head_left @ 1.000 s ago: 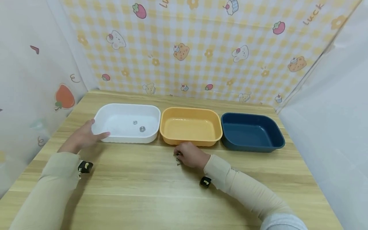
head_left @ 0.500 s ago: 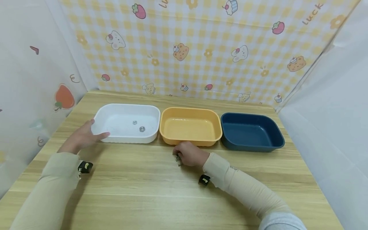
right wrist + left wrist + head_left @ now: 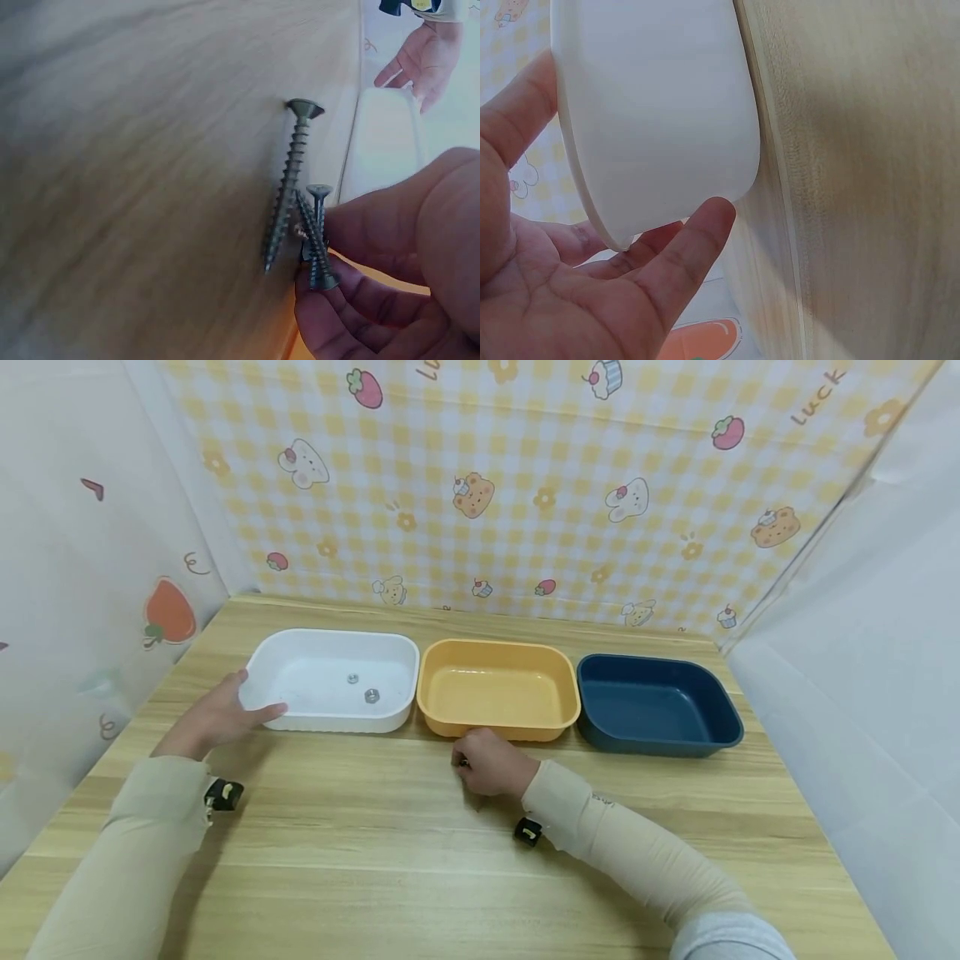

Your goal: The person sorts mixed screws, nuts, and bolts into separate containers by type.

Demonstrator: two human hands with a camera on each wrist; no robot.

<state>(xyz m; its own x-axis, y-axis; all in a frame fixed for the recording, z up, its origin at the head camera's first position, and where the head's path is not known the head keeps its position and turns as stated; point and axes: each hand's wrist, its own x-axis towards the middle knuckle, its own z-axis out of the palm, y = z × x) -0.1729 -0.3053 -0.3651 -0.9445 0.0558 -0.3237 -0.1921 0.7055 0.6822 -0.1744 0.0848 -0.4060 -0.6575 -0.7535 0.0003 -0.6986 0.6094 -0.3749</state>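
My left hand (image 3: 221, 714) rests against the near left corner of a white plastic bin (image 3: 330, 724). In the left wrist view its fairly straight fingers (image 3: 694, 255) touch the bin's outer wall, with the thumb up at the rim. Two metal nuts, a smaller one (image 3: 352, 678) and a larger one (image 3: 372, 696), lie inside that bin. My right hand (image 3: 491, 764) is low over the table, just in front of the yellow bin (image 3: 498, 732). Its thumb and curled fingers pinch small screws (image 3: 319, 240), seen crossed in the right wrist view. A longer screw (image 3: 289, 180) shows beside them.
The dark blue bin (image 3: 656, 747) stands to the right of the yellow one, the three bins forming a row. The wood-grain table (image 3: 360, 860) reaches back to a yellow checked cloth (image 3: 420, 552). White sheets flank both sides.
My right wrist has shifted slightly left. The screws that showed below its fingers are now mostly hidden behind the hand in the head view. My left hand stays put.
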